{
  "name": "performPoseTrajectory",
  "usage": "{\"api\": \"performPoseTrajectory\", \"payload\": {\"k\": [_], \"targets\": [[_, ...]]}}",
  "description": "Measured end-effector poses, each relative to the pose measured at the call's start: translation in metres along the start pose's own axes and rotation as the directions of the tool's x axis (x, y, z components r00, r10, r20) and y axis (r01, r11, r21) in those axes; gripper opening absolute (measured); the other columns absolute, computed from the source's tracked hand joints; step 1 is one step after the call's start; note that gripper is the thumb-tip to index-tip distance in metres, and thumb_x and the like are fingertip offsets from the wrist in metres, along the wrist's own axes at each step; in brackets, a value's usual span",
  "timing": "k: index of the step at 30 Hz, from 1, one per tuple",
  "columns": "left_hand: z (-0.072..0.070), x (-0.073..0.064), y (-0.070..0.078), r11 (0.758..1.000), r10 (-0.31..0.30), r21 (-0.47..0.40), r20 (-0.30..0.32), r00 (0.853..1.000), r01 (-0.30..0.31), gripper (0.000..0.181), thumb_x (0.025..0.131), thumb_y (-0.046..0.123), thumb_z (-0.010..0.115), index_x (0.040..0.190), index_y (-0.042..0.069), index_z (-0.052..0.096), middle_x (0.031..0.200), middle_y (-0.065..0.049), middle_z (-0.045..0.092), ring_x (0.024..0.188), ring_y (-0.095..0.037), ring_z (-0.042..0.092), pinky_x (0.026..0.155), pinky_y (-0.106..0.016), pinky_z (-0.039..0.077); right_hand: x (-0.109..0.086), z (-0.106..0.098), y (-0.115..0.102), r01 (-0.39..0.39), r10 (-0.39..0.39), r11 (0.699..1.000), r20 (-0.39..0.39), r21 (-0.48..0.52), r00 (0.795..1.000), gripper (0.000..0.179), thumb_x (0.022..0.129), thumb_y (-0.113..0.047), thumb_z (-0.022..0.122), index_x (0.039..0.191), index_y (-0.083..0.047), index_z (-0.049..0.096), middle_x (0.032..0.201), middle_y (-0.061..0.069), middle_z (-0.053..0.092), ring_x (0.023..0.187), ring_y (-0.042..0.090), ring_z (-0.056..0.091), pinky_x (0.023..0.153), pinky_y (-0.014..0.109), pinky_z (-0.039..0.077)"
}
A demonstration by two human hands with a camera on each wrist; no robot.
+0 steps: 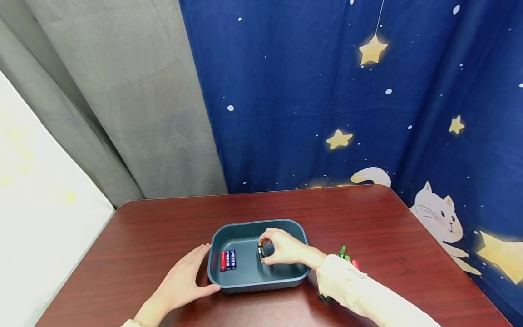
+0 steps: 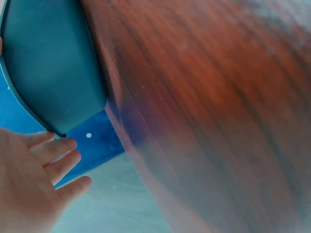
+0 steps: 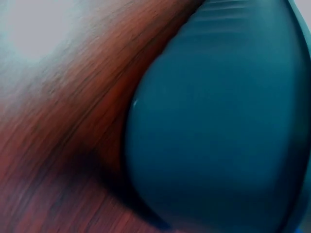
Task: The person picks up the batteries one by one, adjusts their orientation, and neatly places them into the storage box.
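A dark teal rectangular bin (image 1: 257, 288) sits on the table, its outer wall filling much of the right wrist view. Between the thumb and fingers of my right hand (image 1: 283, 247), inside the bin, is a black battery (image 1: 260, 253) with a copper-coloured end, held upright over the bin's floor. One red battery (image 1: 222, 261) and two blue batteries (image 1: 230, 260) lie side by side at the bin's left. My left hand (image 1: 181, 279), fingers spread, is at the bin's left rim; the left wrist view shows fingertips (image 2: 70, 144) by the rim.
Right of the bin, partly behind the right sleeve (image 1: 359, 290), lie green batteries (image 1: 342, 250) and a red one (image 1: 355, 264). A dark object (image 1: 324, 298) shows under the sleeve. Curtains (image 1: 286, 113) hang behind the brown table (image 1: 163, 218).
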State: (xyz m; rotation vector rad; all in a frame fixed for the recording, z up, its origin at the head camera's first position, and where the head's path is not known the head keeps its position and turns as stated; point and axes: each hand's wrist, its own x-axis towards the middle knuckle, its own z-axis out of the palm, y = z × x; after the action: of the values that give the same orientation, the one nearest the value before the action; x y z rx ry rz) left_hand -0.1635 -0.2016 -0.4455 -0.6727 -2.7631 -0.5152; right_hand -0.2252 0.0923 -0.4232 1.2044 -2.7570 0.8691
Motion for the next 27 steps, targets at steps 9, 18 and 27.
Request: {"api": "performPoseTrajectory", "payload": {"k": [9,18,27], "targets": [[0.001,0.000,0.000,1.000,-0.020,-0.003,0.017,1.000,0.020,0.094,0.064,0.065,0.067,0.134,0.006,0.044,0.132,-0.009,0.049,0.123,-0.028,0.042,0.097,-0.047,0.038,0.018,0.011,-0.012,-0.022,0.023,0.999,0.039,-0.028,0.999,0.036,0.068,-0.025,0.076,0.097,-0.009,0.063,0.089,-0.002,0.057,0.082,0.010,0.053,0.073,0.016,0.044],[0.000,0.001,-0.001,0.999,-0.031,-0.015,0.032,0.999,0.031,0.094,0.064,0.065,0.067,0.134,0.007,0.043,0.132,-0.008,0.048,0.123,-0.026,0.042,0.097,-0.047,0.039,0.034,0.023,-0.019,-0.031,0.036,0.998,0.091,-0.055,0.995,0.040,0.068,-0.026,0.076,0.100,-0.006,0.063,0.091,-0.001,0.059,0.082,0.009,0.055,0.074,0.013,0.044],[0.000,0.001,-0.001,1.000,-0.003,-0.017,0.010,1.000,0.003,0.093,0.065,0.064,0.067,0.133,0.005,0.044,0.131,-0.009,0.049,0.122,-0.027,0.043,0.096,-0.047,0.039,0.046,0.033,-0.021,-0.024,0.039,0.991,0.110,-0.134,0.993,0.038,0.065,-0.028,0.077,0.094,-0.008,0.063,0.084,-0.002,0.057,0.075,0.004,0.050,0.068,0.012,0.041]]}}
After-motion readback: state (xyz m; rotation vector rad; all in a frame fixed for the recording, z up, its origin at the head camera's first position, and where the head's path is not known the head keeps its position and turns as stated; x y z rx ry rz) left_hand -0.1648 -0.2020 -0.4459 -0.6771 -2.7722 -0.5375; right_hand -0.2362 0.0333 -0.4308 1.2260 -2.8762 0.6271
